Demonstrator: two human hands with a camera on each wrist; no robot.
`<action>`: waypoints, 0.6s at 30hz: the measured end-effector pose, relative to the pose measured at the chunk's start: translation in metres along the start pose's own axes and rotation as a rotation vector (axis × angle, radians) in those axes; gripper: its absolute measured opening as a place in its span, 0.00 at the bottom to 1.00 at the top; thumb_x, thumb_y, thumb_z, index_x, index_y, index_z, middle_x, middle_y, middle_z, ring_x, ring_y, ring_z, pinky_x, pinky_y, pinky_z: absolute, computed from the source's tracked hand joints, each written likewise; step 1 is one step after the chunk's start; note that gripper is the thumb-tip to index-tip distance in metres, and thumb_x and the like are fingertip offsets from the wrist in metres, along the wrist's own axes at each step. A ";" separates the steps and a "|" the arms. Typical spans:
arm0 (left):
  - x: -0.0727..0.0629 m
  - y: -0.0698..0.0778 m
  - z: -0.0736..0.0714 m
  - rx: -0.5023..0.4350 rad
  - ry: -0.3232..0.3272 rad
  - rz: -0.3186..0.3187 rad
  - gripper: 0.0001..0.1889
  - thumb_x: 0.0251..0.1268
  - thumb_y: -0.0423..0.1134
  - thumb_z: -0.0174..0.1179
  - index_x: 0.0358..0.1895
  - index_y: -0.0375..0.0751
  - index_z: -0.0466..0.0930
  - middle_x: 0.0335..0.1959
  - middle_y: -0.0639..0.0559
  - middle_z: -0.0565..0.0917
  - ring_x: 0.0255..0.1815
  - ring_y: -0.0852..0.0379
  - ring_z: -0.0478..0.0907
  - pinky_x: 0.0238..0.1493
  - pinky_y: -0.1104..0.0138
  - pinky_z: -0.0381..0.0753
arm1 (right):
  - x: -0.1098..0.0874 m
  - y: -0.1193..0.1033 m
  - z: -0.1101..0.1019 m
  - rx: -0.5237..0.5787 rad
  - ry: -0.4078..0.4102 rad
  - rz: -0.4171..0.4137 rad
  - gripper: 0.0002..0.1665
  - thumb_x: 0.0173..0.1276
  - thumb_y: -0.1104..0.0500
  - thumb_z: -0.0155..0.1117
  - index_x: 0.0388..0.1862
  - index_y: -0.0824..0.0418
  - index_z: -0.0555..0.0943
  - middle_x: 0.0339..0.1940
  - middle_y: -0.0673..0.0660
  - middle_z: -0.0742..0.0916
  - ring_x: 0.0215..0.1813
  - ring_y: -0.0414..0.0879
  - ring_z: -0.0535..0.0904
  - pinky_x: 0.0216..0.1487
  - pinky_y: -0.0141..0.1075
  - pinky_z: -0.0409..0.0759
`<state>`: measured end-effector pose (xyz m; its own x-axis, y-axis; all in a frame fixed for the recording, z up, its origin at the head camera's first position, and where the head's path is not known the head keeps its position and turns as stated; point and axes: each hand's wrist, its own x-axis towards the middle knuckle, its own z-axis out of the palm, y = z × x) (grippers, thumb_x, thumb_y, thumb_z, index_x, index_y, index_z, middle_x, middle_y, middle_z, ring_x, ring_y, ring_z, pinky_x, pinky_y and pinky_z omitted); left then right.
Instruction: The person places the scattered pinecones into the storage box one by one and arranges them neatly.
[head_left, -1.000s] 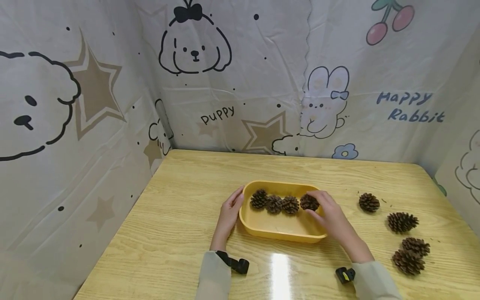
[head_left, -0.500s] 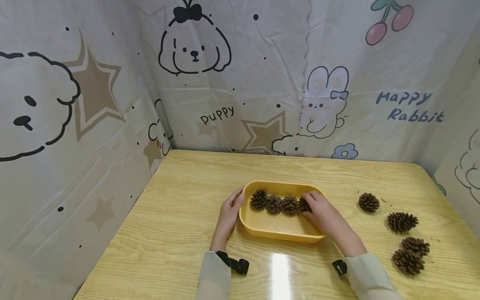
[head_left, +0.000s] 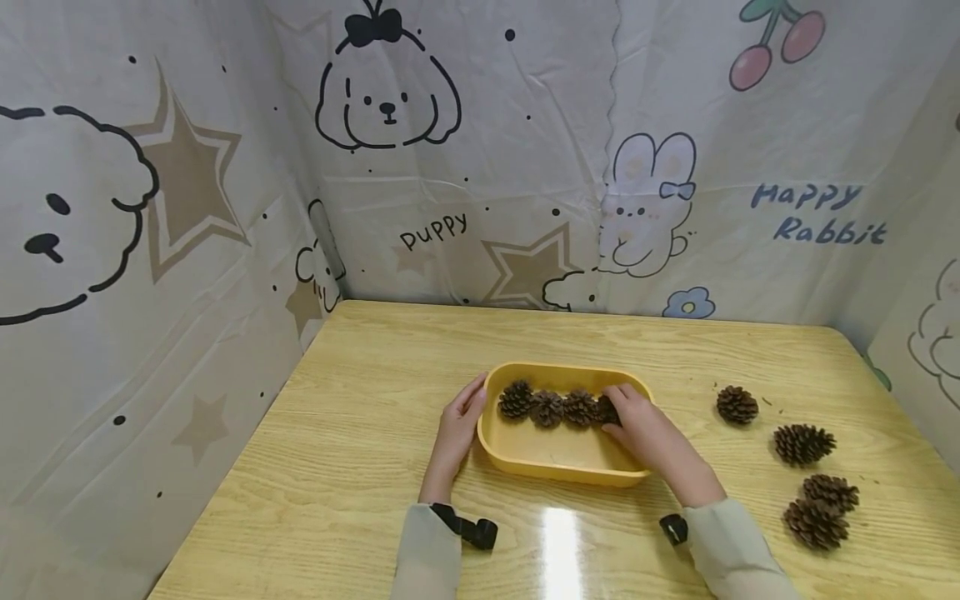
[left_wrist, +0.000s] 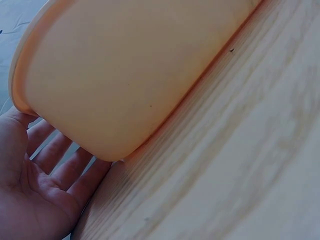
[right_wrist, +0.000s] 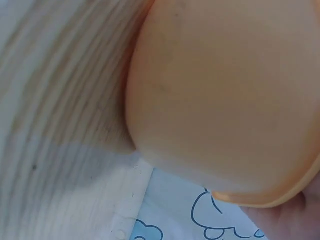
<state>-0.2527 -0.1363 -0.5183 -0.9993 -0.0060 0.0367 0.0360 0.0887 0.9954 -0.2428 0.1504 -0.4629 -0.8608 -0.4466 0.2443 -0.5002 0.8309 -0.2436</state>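
Note:
A yellow plastic tub (head_left: 562,454) stands on the table with several brown pine cones in a row along its inside. My left hand (head_left: 455,425) rests against the tub's left end; in the left wrist view its fingers (left_wrist: 75,167) lie fairly straight along the outer wall, the thumb near the rim. My right hand (head_left: 648,429) reaches over the right end and grips the rightmost pine cone (head_left: 606,410), partly covered by the fingers. That cone sits beside another pine cone (head_left: 580,407). In the right wrist view the tub wall (right_wrist: 225,100) hides most of this hand.
On the wooden table (head_left: 360,400), to the right of the tub, lie a pine cone (head_left: 737,405), another pine cone (head_left: 804,444) and two touching ones, the nearer a pine cone (head_left: 816,523). A printed curtain (head_left: 525,167) borders the back and sides.
My right hand has moved left inside the tub, bringing its pine cone up against the row. My left hand and the tub stay in place.

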 end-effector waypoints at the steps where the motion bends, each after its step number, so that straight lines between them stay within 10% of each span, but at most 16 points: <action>1: 0.000 0.000 0.000 0.002 0.000 0.005 0.25 0.75 0.52 0.50 0.71 0.50 0.69 0.72 0.48 0.71 0.74 0.49 0.67 0.72 0.55 0.70 | 0.001 0.000 0.000 -0.001 -0.007 0.002 0.26 0.59 0.67 0.72 0.55 0.75 0.75 0.46 0.67 0.81 0.48 0.58 0.81 0.47 0.46 0.85; 18: -0.009 0.022 -0.001 -0.011 -0.021 -0.019 0.23 0.78 0.44 0.48 0.72 0.42 0.68 0.72 0.43 0.70 0.75 0.46 0.65 0.73 0.53 0.68 | 0.008 0.001 -0.002 0.007 -0.068 0.003 0.25 0.59 0.68 0.71 0.53 0.77 0.74 0.44 0.70 0.82 0.46 0.61 0.81 0.46 0.49 0.85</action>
<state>-0.2429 -0.1350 -0.4969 -0.9998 0.0132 0.0161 0.0171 0.0775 0.9968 -0.2497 0.1481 -0.4589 -0.8664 -0.4663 0.1790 -0.4984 0.8298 -0.2510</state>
